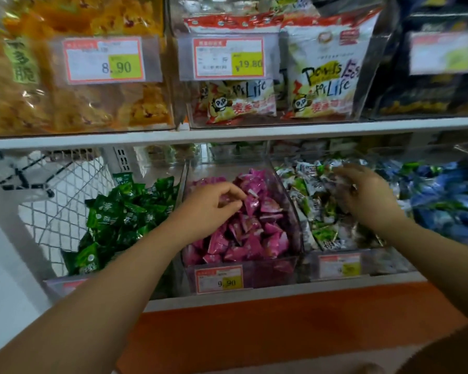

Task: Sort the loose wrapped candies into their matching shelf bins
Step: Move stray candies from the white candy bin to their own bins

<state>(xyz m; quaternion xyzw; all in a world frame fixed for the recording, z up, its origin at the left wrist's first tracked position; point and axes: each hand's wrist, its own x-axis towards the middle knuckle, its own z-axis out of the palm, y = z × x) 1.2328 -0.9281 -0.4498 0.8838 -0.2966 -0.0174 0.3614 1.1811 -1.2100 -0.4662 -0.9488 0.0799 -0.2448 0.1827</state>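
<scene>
1. Reaching over the middle clear bin (268, 271), the left hand (214, 203) is seen with thumb and fingertips pinched on a pink candy (226, 199), just above the pink candies (254, 233) heaped there.
2. The right hand (368, 195) is held over the white-and-green candies (314, 190) in the next bin to the right; its fingers are blurred, so the grip cannot be told.
3. Green candies (125, 211) are piled at the left, blue candies (449, 201) at the right edge.

Left hand (211, 205) pinches pink candy (225, 200) — right hand (362, 195) over pale candies (315, 184)
</scene>
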